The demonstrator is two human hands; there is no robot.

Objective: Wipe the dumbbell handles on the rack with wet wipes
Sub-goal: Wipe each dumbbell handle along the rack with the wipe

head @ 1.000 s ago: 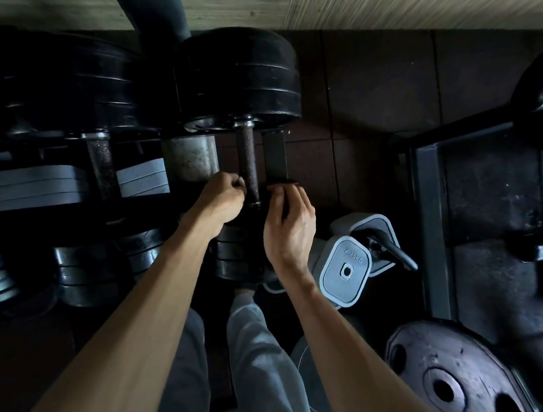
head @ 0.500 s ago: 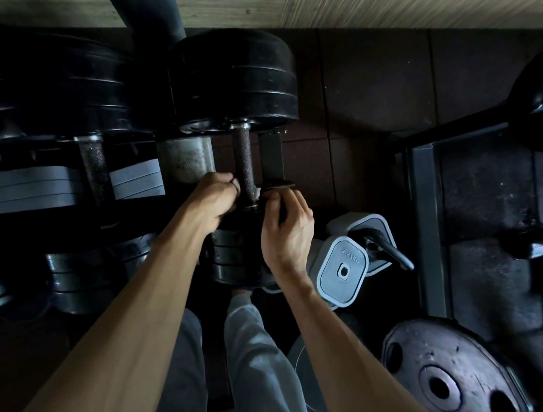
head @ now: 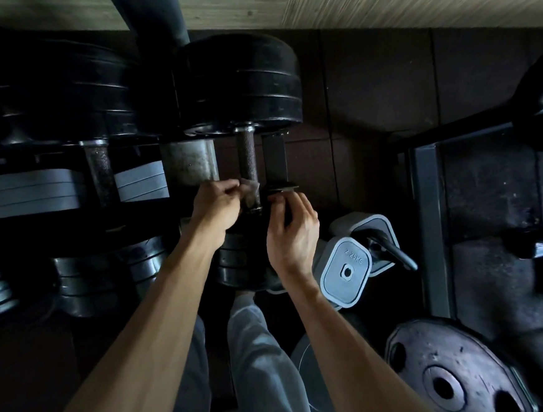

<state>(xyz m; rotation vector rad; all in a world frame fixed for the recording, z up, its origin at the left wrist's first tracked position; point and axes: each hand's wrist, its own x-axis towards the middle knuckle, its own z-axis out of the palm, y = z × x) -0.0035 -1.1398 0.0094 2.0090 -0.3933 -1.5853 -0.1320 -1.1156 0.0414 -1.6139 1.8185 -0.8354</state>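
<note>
Knurled steel shows on the dumbbell handle (head: 247, 157), racked upright between black plates in a dim gym, as a person's left hand (head: 216, 205) pinches a crumpled wet wipe (head: 250, 191) against the bar's lower end. Fingers of the right hand (head: 293, 233) curl over the edge of a small dark rack bracket (head: 282, 188) just beside the handle, seemingly for support. Wrapping the wipe fully around the bar and drawing it along the whole knurl, twisting as it goes, would likely clean it best.
</note>
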